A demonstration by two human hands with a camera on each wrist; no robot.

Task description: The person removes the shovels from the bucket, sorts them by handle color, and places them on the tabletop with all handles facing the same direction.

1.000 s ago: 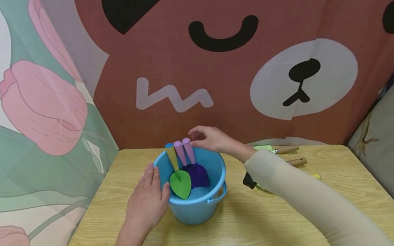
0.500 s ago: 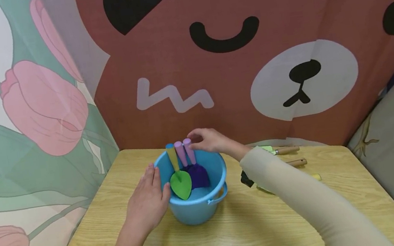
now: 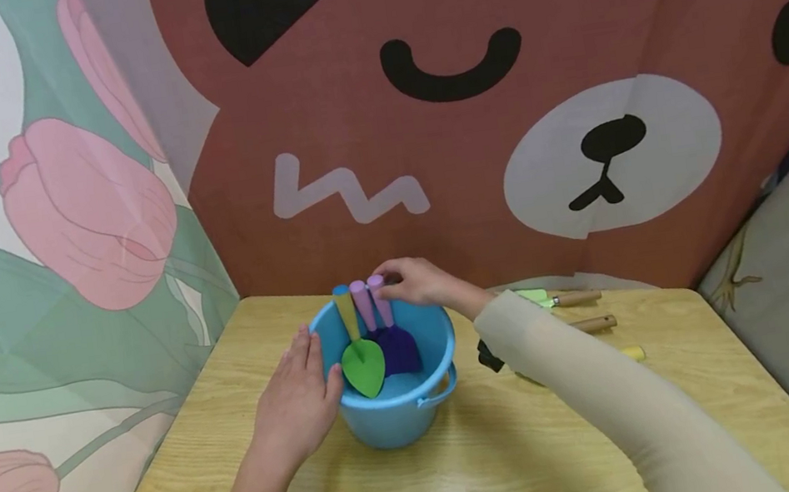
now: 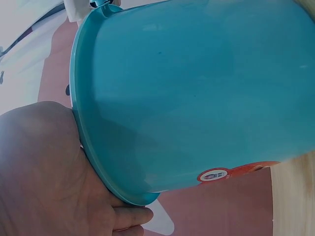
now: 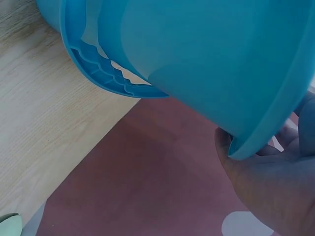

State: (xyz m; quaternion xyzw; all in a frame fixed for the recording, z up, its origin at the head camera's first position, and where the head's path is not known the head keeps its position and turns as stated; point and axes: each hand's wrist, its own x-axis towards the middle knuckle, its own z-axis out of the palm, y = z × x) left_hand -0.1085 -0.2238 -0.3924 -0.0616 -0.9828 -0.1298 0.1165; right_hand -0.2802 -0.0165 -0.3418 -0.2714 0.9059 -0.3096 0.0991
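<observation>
A light blue bucket (image 3: 393, 427) stands upright on the table. Inside lean a toy trowel (image 3: 363, 365) with a green blade and yellow handle, and two tools with pink handles. The right-hand one is a dark purple shovel (image 3: 402, 350); the head of the other is mostly hidden. My left hand (image 3: 294, 403) rests along the bucket's left rim, fingers straight; in the left wrist view its palm (image 4: 49, 172) lies against the rim. At the far rim, my right hand (image 3: 418, 280) pinches the shovel's pink handle between thumb and fingers. The right wrist view shows curled fingers at the rim.
Several garden tools lie on the table to the right, partly behind my right sleeve (image 3: 597, 394): a wooden handle (image 3: 579, 298), another wooden handle (image 3: 597, 324) and a yellow end (image 3: 634, 353). A printed bear curtain (image 3: 457, 153) hangs at the table's back edge.
My right hand has moved slightly left and down, its thumb and fingers closing in on the right-hand pink handle. The left hand, bucket and tools have stayed in place.
</observation>
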